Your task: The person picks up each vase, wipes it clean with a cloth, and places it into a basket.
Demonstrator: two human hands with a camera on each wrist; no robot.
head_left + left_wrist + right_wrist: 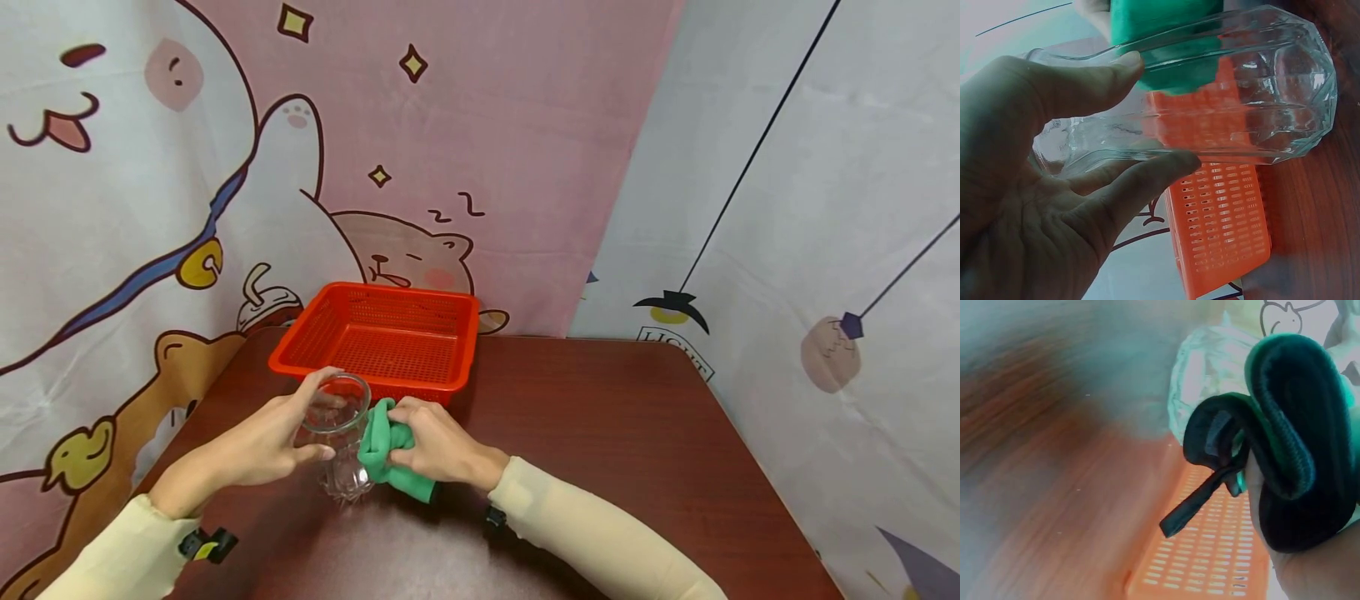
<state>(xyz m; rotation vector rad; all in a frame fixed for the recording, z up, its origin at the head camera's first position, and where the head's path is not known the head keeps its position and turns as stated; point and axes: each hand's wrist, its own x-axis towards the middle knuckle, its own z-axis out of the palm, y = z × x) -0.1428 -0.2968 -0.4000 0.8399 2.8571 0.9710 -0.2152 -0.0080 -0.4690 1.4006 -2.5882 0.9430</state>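
Observation:
A clear glass vase [347,467] with a wide rim and faceted base stands on the table in front of the basket. My left hand [273,437] grips it near the top, thumb on one side and fingers on the other; in the left wrist view the thumb and a finger lie along the glass [1272,81]. My right hand [442,442] pinches a folded green cloth [382,450] at the vase's right side. In the right wrist view the bunched cloth [1300,437] shows dark edges and a black strap [1194,503]. Some right fingers are hidden behind it.
A red perforated plastic basket [375,354] sits at the back left of the dark brown table [600,467], just behind the vase. Cartoon-printed curtains [525,167] hang behind the table and along its sides.

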